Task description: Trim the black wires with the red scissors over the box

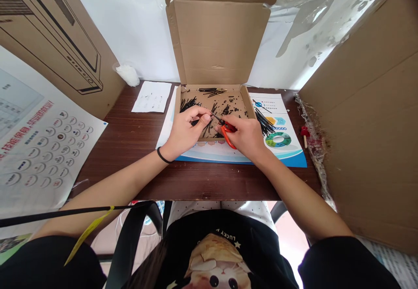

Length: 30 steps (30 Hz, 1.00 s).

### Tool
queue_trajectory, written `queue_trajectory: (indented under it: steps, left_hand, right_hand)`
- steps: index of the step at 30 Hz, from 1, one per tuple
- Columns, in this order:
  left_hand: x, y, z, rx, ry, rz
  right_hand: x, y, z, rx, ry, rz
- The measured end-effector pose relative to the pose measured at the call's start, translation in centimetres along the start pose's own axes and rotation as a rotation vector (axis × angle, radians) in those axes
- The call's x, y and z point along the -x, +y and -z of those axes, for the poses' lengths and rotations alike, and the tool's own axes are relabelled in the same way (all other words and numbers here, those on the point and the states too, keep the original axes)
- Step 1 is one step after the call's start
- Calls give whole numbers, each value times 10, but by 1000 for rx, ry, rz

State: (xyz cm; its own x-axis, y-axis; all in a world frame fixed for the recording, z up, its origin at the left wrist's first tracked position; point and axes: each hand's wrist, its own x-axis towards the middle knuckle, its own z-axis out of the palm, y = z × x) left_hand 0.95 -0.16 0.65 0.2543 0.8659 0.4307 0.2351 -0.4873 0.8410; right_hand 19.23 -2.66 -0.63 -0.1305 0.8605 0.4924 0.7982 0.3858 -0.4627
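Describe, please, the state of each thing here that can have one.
Cardboard box: lid open, raised.
Orange-handled scissors: held in the right hand; blade opening unclear.
Left hand: thumb and fingers drawn together; any held piece unclear.
Black strips right of the box: loose, fanned out.
Poster: flat, partly covered.
White paper sheet: lying flat.

White wall (pixel 127 23) at the back, clear plastic film (pixel 302 1) wrinkled across its upper right. Bright light along the wall's right side, the film glossy there. 2 large brown cardboard panels flank the bench (pixel 130 136): left panel (pixel 48 45) printed with a line drawing of an appliance, right panel (pixel 369 119) mostly plain. Bench top dark reddish brown, wood-grained. Printed sheet (pixel 42 149) before the left panel. Below, black chair (pixel 122 245) parts; pale floor (pixel 295 254), brightly lit at right.
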Motion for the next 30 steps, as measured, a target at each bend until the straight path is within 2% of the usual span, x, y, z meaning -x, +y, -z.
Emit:
queue_trajectory:
  steps: [3, 6, 11, 24, 30]
  left_hand:
    - [0, -2, -1, 106, 1, 79]
    - [-1, -6, -3, 316, -32, 216]
    - [-3, -8, -4, 568, -86, 396]
    - [-3, -8, -2, 654, -111, 402]
    - [-3, -8, -2, 621, -122, 406]
  right_hand:
    - [-2, -2, 1, -55, -12, -80]
    - [-3, -1, 1, -146, -17, -140]
    - [-3, 1, -1, -202, -31, -142]
    - [-2, 2, -2, -225, -61, -152]
    - [-2, 4, -2, -232, -67, -135]
